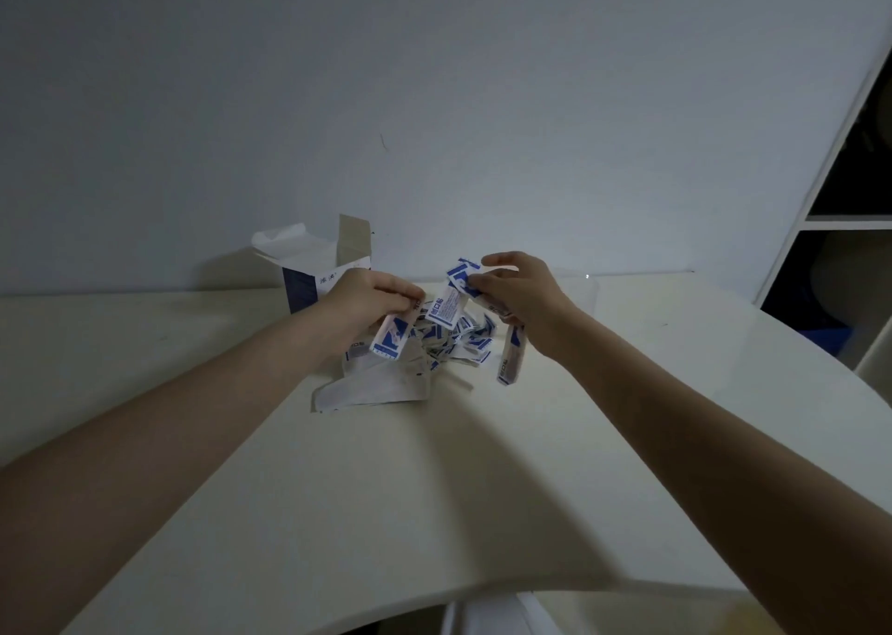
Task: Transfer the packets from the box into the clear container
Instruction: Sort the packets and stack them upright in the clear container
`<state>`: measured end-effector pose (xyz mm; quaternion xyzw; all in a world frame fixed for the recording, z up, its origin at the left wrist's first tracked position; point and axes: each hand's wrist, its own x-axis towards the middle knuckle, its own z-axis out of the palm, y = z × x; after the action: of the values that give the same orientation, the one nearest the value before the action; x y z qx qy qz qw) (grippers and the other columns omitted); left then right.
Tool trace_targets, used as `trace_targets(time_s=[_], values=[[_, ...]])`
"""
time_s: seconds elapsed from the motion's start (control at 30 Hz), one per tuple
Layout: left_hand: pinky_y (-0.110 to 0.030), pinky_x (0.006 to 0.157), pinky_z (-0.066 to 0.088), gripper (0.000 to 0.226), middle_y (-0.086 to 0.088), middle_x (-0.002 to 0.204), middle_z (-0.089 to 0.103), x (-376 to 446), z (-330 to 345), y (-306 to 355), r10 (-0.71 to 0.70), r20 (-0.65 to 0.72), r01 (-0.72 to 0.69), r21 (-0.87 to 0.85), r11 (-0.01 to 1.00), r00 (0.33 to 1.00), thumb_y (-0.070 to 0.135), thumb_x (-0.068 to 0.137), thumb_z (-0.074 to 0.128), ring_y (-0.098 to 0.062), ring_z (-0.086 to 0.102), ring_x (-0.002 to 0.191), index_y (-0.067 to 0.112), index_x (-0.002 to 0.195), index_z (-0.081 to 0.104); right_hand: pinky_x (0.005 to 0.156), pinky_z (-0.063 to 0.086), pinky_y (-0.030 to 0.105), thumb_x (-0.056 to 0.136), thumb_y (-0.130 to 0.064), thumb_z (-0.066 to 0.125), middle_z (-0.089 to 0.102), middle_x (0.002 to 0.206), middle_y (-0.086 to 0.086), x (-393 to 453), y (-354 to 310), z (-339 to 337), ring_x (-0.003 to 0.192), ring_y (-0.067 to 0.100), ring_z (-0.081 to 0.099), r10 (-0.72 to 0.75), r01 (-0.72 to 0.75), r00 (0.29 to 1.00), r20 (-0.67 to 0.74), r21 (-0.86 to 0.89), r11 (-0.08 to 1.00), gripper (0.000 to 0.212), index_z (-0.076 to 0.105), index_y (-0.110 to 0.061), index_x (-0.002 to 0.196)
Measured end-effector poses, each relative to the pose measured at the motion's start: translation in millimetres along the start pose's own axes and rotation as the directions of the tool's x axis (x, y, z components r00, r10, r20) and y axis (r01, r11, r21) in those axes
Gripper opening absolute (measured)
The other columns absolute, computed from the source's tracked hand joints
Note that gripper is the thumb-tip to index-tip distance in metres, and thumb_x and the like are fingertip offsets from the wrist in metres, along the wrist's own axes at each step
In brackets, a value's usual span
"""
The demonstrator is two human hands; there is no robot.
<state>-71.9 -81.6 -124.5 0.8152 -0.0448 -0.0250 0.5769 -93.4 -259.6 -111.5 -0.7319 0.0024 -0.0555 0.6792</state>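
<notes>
A heap of small white-and-blue packets (463, 340) lies on the white table (434, 489) near its far edge. My left hand (371, 301) grips several packets, one hanging down at its fingertips. My right hand (521, 292) pinches a bunch of packets raised above the heap, and more strips dangle beneath it. The opened blue-and-white box (309, 282) stands behind my left hand with its flaps up. The clear container (579, 292) is faintly visible behind my right hand, mostly hidden by it.
A folded white paper sheet (371, 388) lies on the table just in front of the heap. A white wall rises right behind the table. A dark shelving unit (849, 200) stands at the right.
</notes>
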Motion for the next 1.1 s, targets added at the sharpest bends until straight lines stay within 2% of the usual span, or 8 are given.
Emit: trace_targets(time_s=[0.1, 0.23, 0.43, 0.57, 0.67, 0.77, 0.97, 1.1], values=[[-0.039, 0.088, 0.051, 0.026, -0.014, 0.092, 0.066, 3, 6, 0, 0.013, 0.002, -0.013, 0.015, 1.000, 1.000, -0.003, 0.090, 0.051, -0.024, 0.061, 0.084, 0.002, 0.110, 0.066, 0.048, 0.050, 0.015, 0.083, -0.006, 0.066, 0.065, 0.090, 0.011, -1, -3, -4, 0.060, 0.011, 0.059, -0.029, 0.046, 0.994, 0.106, -0.163, 0.986, 0.032, 0.057, -0.003, 0.114], [-0.011, 0.044, 0.044, 0.025, -0.006, 0.079, 0.063, -1, 13, 5, 0.074, 0.043, -0.076, 0.043, 0.996, 0.996, 0.001, 0.088, 0.058, -0.006, 0.057, 0.053, 0.014, 0.109, 0.056, 0.047, 0.048, 0.015, 0.084, -0.010, 0.066, 0.065, 0.074, 0.006, -3, -2, -6, 0.054, 0.008, 0.057, -0.014, 0.082, 0.983, 0.184, -0.370, 0.925, 0.008, 0.066, -0.008, 0.076], [-0.017, 0.047, 0.041, 0.025, -0.003, 0.074, 0.069, -2, 20, 11, 0.240, 0.186, -0.297, 0.403, 0.866, 0.953, 0.004, 0.083, 0.061, -0.007, 0.056, 0.052, 0.018, 0.099, 0.047, 0.054, 0.038, 0.003, 0.087, -0.015, 0.061, 0.053, 0.077, -0.010, -1, -2, -6, 0.066, 0.003, 0.050, -0.093, 0.283, 0.947, 0.307, -0.662, 0.695, 0.021, 0.066, -0.005, 0.105], [-0.022, 0.057, 0.044, 0.031, -0.013, 0.090, 0.066, -2, 26, 8, 0.183, 0.317, -0.302, 0.381, 0.874, 0.931, 0.008, 0.087, 0.061, -0.017, 0.057, 0.069, 0.016, 0.110, 0.042, 0.061, 0.042, 0.018, 0.083, -0.010, 0.064, 0.059, 0.080, 0.003, 3, 6, -10, 0.078, 0.016, 0.054, -0.169, 0.274, 0.961, 0.220, -0.655, 0.705, 0.014, 0.069, -0.001, 0.093], [-0.024, 0.064, 0.048, 0.019, -0.006, 0.087, 0.068, 1, 22, -3, 0.141, 0.305, -0.264, 0.411, 0.873, 0.942, 0.012, 0.088, 0.061, -0.013, 0.064, 0.072, 0.008, 0.106, 0.059, 0.055, 0.038, 0.013, 0.083, -0.011, 0.065, 0.060, 0.082, 0.007, 8, 11, -22, 0.076, 0.015, 0.052, -0.225, 0.230, 0.970, 0.093, -0.649, 0.725, 0.007, 0.069, -0.006, 0.086], [-0.010, 0.042, 0.041, 0.010, 0.000, 0.070, 0.066, 5, 19, -6, 0.086, 0.248, -0.173, 0.353, 0.920, 0.965, 0.009, 0.092, 0.055, 0.000, 0.057, 0.048, 0.011, 0.092, 0.065, 0.055, 0.032, 0.004, 0.083, -0.015, 0.066, 0.064, 0.094, 0.002, 8, 12, -33, 0.081, 0.010, 0.050, -0.169, 0.259, 0.966, 0.198, -0.782, 0.566, 0.017, 0.070, -0.009, 0.098], [-0.008, 0.048, 0.045, 0.013, -0.004, 0.076, 0.061, 3, 37, 7, 0.001, 0.446, -0.221, 0.441, 0.870, 0.895, 0.001, 0.090, 0.053, 0.001, 0.056, 0.051, 0.010, 0.097, 0.059, 0.062, 0.036, 0.018, 0.087, -0.017, 0.059, 0.063, 0.096, 0.006, -2, 13, -22, 0.082, 0.014, 0.048, -0.088, 0.409, 0.910, 0.404, -0.849, 0.335, 0.019, 0.068, -0.009, 0.102], [-0.008, 0.050, 0.045, 0.014, 0.002, 0.075, 0.066, 1, 42, 5, 0.031, 0.485, -0.280, 0.451, 0.847, 0.874, 0.013, 0.087, 0.062, 0.003, 0.057, 0.051, 0.005, 0.098, 0.063, 0.061, 0.036, 0.022, 0.085, -0.017, 0.061, 0.065, 0.104, 0.011, -3, 18, -21, 0.081, 0.017, 0.048, -0.077, 0.405, 0.911, 0.404, -0.850, 0.337, 0.020, 0.064, -0.006, 0.102]])
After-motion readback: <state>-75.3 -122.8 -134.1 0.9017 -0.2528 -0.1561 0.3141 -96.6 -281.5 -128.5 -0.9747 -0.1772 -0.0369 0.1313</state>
